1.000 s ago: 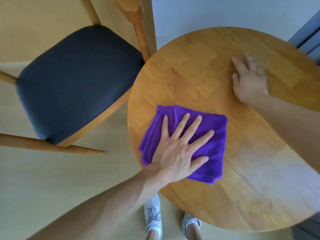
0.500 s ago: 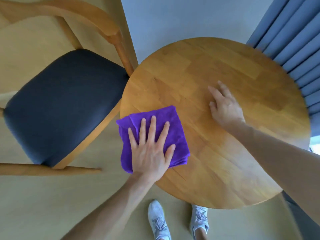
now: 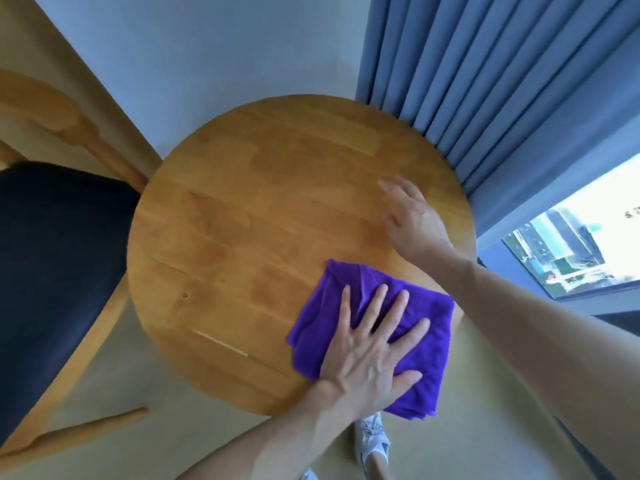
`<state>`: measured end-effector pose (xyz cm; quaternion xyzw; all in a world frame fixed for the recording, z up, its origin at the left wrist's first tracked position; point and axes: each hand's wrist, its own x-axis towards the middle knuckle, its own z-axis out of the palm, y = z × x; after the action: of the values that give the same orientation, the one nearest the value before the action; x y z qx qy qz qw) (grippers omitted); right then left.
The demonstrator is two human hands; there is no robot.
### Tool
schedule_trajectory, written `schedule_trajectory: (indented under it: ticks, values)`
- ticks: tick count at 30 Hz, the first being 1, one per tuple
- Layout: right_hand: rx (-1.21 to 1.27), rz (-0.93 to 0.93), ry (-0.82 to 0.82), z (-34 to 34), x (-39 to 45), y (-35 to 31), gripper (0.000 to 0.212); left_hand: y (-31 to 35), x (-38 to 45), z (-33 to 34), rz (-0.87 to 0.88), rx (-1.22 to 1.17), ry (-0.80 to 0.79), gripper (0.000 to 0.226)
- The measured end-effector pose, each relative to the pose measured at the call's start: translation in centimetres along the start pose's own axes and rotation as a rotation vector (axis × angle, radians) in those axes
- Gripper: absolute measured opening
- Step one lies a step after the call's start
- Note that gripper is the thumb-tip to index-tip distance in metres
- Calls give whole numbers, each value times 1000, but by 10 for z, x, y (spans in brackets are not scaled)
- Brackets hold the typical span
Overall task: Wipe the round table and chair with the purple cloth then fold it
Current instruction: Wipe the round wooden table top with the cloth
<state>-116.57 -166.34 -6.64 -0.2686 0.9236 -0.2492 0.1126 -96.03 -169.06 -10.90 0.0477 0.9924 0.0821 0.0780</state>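
Observation:
The round wooden table (image 3: 263, 209) fills the middle of the view. A folded purple cloth (image 3: 426, 355) lies at its near right edge and hangs a little over the rim. My left hand (image 3: 372, 355) presses flat on the cloth with the fingers spread. My right hand (image 3: 412, 220) rests palm down on the bare tabletop just beyond the cloth, holding nothing. The wooden chair with a dark seat (image 3: 59, 271) stands at the left, touching the table's edge.
Blue curtains (image 3: 502, 98) hang against the table's far right side, with a window (image 3: 571, 244) beside them. A pale wall is behind the table. My white shoes (image 3: 372, 441) stand on the beige floor under the near edge.
My left hand has slid the cloth from the table's near left edge across to the near right edge. My right hand stayed flat on the tabletop. The view has swung right.

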Motion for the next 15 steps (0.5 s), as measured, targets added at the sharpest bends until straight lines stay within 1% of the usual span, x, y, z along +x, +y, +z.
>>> schedule_trajectory:
  ticks: [3,6,9,12,15]
  values:
    - [33,22,72,-17,-9,20,62,5,27,-2,63,20,-6,76]
    - [62,41,140,-32,-18,41,60,10,56,-6,81,3,1,76]
    - [100,64,244,-46,-29,57,56,14,94,-13,39,-20,17,72]
    - [145,143,392,-56,-48,64,48,15,137,-25,-31,-31,-14,72]
    - [210,228,453,-52,-71,67,42,2,169,-36,-39,-109,13,65]
